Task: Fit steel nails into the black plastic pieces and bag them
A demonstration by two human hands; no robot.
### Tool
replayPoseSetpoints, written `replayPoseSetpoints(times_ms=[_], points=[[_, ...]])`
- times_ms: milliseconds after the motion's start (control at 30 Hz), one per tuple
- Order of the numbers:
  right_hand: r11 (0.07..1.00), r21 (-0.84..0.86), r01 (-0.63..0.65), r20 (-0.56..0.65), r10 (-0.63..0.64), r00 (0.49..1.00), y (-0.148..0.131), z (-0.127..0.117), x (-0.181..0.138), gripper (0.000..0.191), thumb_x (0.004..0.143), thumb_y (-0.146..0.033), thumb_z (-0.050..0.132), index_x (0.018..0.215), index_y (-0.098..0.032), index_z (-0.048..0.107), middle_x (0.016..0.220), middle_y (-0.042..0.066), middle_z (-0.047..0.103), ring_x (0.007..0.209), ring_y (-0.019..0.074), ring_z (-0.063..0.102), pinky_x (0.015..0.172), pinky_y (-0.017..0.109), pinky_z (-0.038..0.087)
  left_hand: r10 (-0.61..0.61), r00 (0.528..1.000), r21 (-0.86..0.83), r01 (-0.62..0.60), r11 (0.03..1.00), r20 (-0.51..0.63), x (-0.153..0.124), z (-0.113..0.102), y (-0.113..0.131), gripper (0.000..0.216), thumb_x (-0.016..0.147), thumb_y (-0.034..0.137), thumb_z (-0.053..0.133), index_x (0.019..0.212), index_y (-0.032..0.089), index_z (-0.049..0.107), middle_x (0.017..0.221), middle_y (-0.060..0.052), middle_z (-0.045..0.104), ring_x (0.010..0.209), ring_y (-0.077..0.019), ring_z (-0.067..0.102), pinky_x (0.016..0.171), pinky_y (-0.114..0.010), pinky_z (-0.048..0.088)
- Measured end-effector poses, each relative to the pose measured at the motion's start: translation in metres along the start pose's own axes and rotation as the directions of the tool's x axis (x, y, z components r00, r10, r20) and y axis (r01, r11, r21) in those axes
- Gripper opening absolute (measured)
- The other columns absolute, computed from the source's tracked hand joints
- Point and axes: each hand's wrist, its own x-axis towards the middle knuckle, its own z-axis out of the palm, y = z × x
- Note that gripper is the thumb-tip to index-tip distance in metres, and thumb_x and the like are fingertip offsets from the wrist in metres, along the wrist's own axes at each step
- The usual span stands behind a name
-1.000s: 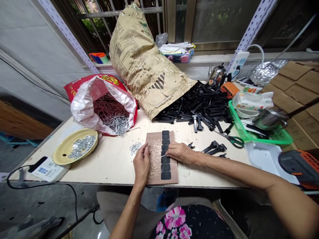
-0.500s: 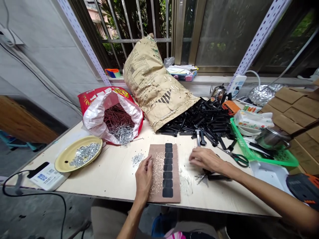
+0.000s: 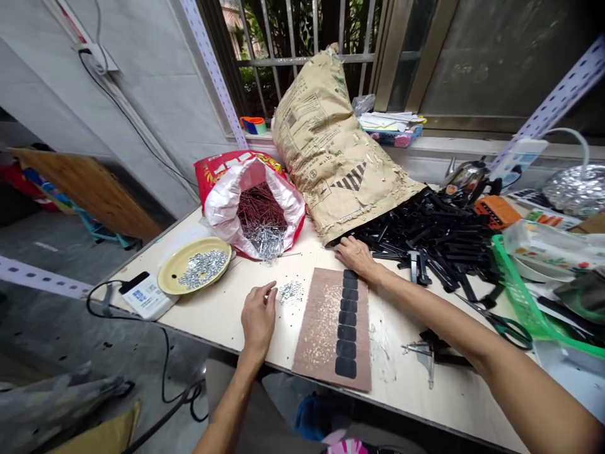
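Note:
My left hand (image 3: 258, 315) hovers at the left of a small heap of shiny metal bits (image 3: 290, 292), its fingers loosely bent and apart, with nothing visible in them. Right of the heap lies a brown board (image 3: 317, 353) sprinkled with pale specks. A column of black rounded-square pads (image 3: 347, 333) runs along its right side. At the board's far end, my right hand (image 3: 355, 255) has its fingers closed on a black plastic part at the left edge of a pile of black plastic parts (image 3: 401, 224). The fingers largely hide that part.
A paper sack (image 3: 326, 139) spills the black parts. Nails fill a red-and-white bag (image 3: 222, 202); a yellow plate (image 3: 165, 284) holds metal bits beside a white device (image 3: 149, 299). Scissors (image 3: 510, 331) and a green basket (image 3: 508, 284) are at right. Metal pieces (image 3: 423, 353) lie under my right forearm.
My right hand has moved left and away from me, from beside the board to the black pile. My left hand has come off the board to its left. The view has turned left.

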Motion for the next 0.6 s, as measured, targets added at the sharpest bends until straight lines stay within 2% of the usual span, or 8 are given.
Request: replayPoseSetpoints(times_ms=[100, 200, 333, 467, 600], points=[[0.999, 0.002, -0.045, 0.015, 0.045, 0.999, -0.001, 0.004, 0.0, 0.019, 0.092, -0.027, 0.046, 0.094, -0.017, 0.061, 0.099, 0.01, 0.057, 0.094, 0.022, 0.047, 0.072, 0.03, 0.038, 0.079, 0.995, 0.128, -0.086, 0.988, 0.057, 0.009, 0.009, -0.003, 0.032, 0.089, 0.035, 0.042, 0.1, 0.019, 0.068, 0.087, -0.009, 0.064, 0.083, -0.0249, 0.054, 0.077, -0.037, 0.043], [0.998, 0.004, -0.069, 0.037, 0.069, 0.997, -0.002, 0.007, 0.001, 0.019, 0.092, -0.027, 0.045, 0.096, -0.018, 0.061, 0.097, 0.009, 0.057, 0.094, 0.0216, 0.047, 0.071, 0.029, 0.038, 0.138, 0.981, 0.237, -0.168, 0.957, 0.138, 0.016, 0.021, 0.005, 0.032, 0.09, 0.031, 0.04, 0.098, 0.021, 0.069, 0.087, -0.01, 0.063, 0.086, -0.0258, 0.05, 0.074, -0.036, 0.042], [0.995, 0.004, -0.098, 0.051, 0.098, 0.994, -0.002, 0.009, 0.003, 0.024, 0.093, -0.024, 0.04, 0.088, -0.018, 0.063, 0.095, 0.01, 0.057, 0.091, 0.0216, 0.048, 0.071, 0.029, 0.039, 0.137, 0.953, 0.403, -0.241, 0.883, 0.269, 0.029, 0.031, 0.012, 0.031, 0.089, 0.022, 0.04, 0.086, 0.023, 0.071, 0.085, -0.01, 0.059, 0.088, -0.0262, 0.046, 0.069, -0.034, 0.04], [0.994, 0.028, -0.107, 0.035, 0.106, 0.994, -0.002, 0.004, -0.004, 0.021, 0.092, -0.02, 0.041, 0.09, -0.017, 0.062, 0.094, 0.01, 0.058, 0.088, 0.0206, 0.049, 0.072, 0.029, 0.039, 0.134, 0.928, 0.414, -0.281, 0.866, 0.348, 0.035, 0.033, 0.011, 0.029, 0.087, 0.017, 0.041, 0.086, 0.021, 0.07, 0.086, -0.011, 0.06, 0.09, -0.0264, 0.047, 0.067, -0.033, 0.038], [0.994, 0.074, -0.082, -0.009, 0.083, 0.997, -0.005, -0.011, -0.019, 0.023, 0.094, -0.018, 0.038, 0.101, -0.017, 0.059, 0.093, 0.008, 0.06, 0.088, 0.0187, 0.051, 0.077, 0.027, 0.04, 0.152, 0.906, 0.396, -0.317, 0.862, 0.394, 0.035, 0.029, 0.014, 0.026, 0.087, 0.016, 0.042, 0.086, 0.021, 0.068, 0.088, -0.01, 0.06, 0.091, -0.0262, 0.048, 0.069, -0.033, 0.038]])
